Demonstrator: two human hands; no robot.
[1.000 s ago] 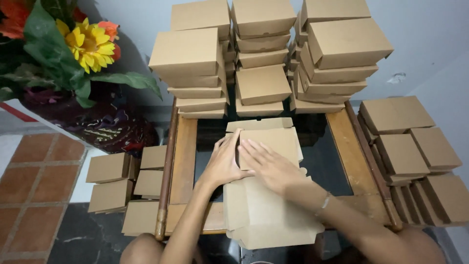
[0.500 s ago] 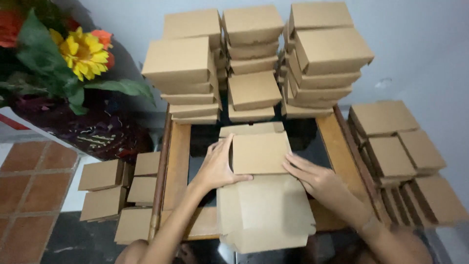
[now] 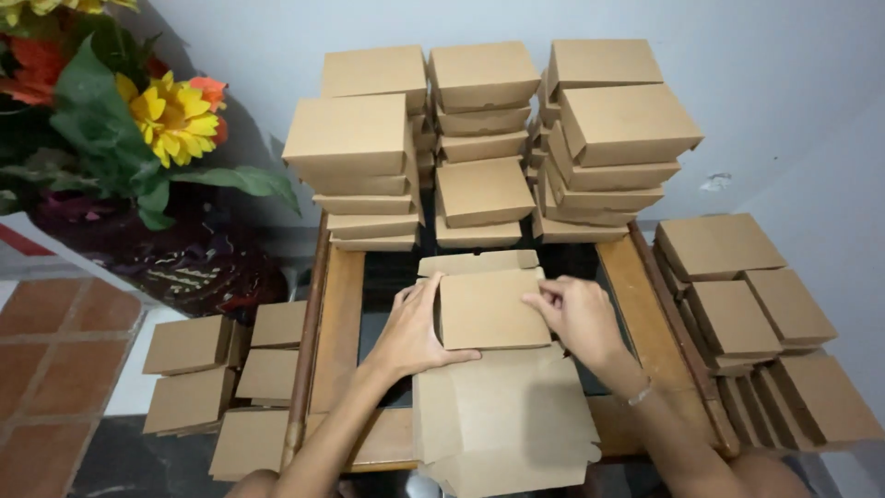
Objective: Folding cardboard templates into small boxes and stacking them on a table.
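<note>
A flat brown cardboard box blank (image 3: pixel 502 415) lies on a small wooden table with a dark glass top (image 3: pixel 336 304). Its far panel (image 3: pixel 489 309) is folded up and over. My left hand (image 3: pixel 415 327) presses on the left edge of that folded panel, thumb along its near edge. My right hand (image 3: pixel 576 318) grips the right edge of the same panel, fingers curled round the side flap. A narrow flap (image 3: pixel 479 263) sticks out beyond the folded panel.
Stacks of finished brown boxes (image 3: pixel 484 138) fill the table's far end against the wall. More boxes lie on the floor at the left (image 3: pixel 221 378) and right (image 3: pixel 765 314). A vase of flowers (image 3: pixel 138 120) stands at the far left.
The far panel has been folded up and toward me. My right hand moved from the flat sheet up to the panel's right edge, and my left hand now holds its left edge.
</note>
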